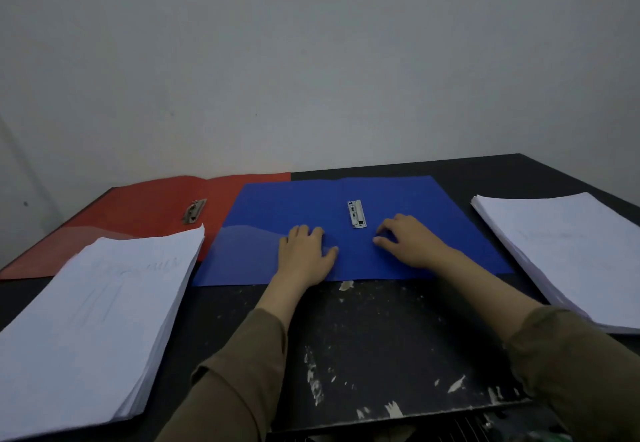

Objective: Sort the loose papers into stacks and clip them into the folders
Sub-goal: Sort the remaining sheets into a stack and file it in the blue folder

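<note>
A blue folder (433, 233) lies open and flat at the middle of the table, its metal clip (356, 213) on the centre fold. My left hand (306, 253) rests flat on the folder left of the clip, fingers straight. My right hand (410, 240) rests on the folder right of the clip with fingers loosely bent, holding nothing. A red folder (145, 209) lies open at the back left with its own metal clip (194, 211). One thick white paper stack (93, 317) lies at the left, partly over the red folder. Another paper stack (568, 251) lies at the right.
The black table (381, 344) has a scuffed, paint-flecked top and its front edge is near me. A plain grey wall (311, 60) rises right behind the folders. The table's right back corner shows beyond the right stack.
</note>
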